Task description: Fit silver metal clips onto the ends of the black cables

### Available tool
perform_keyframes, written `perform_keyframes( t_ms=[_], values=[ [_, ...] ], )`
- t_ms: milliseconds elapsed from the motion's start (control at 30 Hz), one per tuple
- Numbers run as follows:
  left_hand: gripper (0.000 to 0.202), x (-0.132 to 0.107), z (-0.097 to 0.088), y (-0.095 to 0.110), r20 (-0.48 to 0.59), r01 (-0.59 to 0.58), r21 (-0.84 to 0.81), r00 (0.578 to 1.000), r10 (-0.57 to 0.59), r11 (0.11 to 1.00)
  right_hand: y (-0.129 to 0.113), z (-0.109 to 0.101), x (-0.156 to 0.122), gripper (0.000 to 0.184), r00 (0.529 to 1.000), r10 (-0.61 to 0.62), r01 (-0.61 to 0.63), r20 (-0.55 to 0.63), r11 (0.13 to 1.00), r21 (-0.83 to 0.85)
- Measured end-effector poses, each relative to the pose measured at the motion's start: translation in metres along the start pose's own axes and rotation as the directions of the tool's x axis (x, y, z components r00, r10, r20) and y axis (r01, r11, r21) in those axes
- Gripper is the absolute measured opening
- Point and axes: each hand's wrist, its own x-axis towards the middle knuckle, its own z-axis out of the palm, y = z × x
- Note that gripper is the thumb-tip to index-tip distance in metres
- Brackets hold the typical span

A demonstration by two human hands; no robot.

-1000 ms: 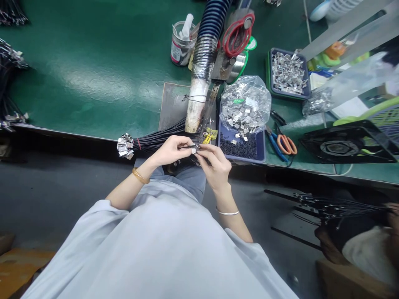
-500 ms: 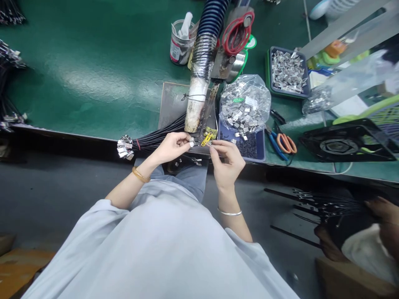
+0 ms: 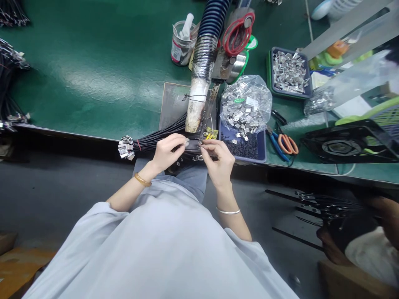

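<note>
Cable bundle [image 3: 151, 140] beside left hand [image 3: 166, 153], right hand [image 3: 220, 162] farther off, both pinched closed (anything held unclear)

On the green surface [image 3: 99, 54] we see a grey board [image 3: 174, 97] partly under a black cable bundle [image 3: 156, 136], then a blue tray [image 3: 262, 150], orange-handled scissors [image 3: 288, 144], a black fan [image 3: 338, 147], a parts tray [image 3: 289, 95] and a labelled container [image 3: 176, 53].

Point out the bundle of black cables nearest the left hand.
The red-tied bundle beside the left hand, with silver connectors at its left end; other bundles lie farther off, at the left of the green table or by the co-worker.
</note>
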Motion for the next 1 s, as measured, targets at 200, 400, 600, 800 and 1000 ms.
perform_keyframes(
  t_ms=[200, 400, 600, 800, 1000],
  values=[
    [0.035, -0.025, -0.017, -0.002, -0.172, 0.129, 0.639, 0.985, -0.023, 0.758, 0.002, 0.001, -0.003, 0.008, 0.999, -0.054, 0.054, -0.005, 0.999, -0.01],
    [0.043, 0.01, -0.036, 0.011, 0.057, 0.201, 0.785, 0.919, -0.391, 0.586, 0.0, 0.002, -0.005, 0.008, 0.998, -0.066, 0.066, -0.001, 0.998, -0.009],
    [0.042, 0.058, -0.054, 0.025, 0.24, 0.124, 0.803, 0.828, -0.507, 0.583, -0.001, -0.003, -0.006, 0.006, 0.99, -0.03, 0.034, -0.141, 0.999, 0.026],
    [0.032, 0.096, -0.058, -0.004, 0.41, 0.011, 0.663, 0.831, -0.375, 0.748, 0.003, -0.005, -0.01, 0.009, 0.962, 0.044, -0.007, -0.269, 0.991, 0.136],
    [0.038, 0.072, -0.052, -0.033, 0.338, -0.029, 0.621, 0.911, -0.235, 0.783, 0.006, -0.009, -0.008, 0.014, 0.968, 0.041, -0.028, -0.246, 0.998, 0.06]
  ],
)
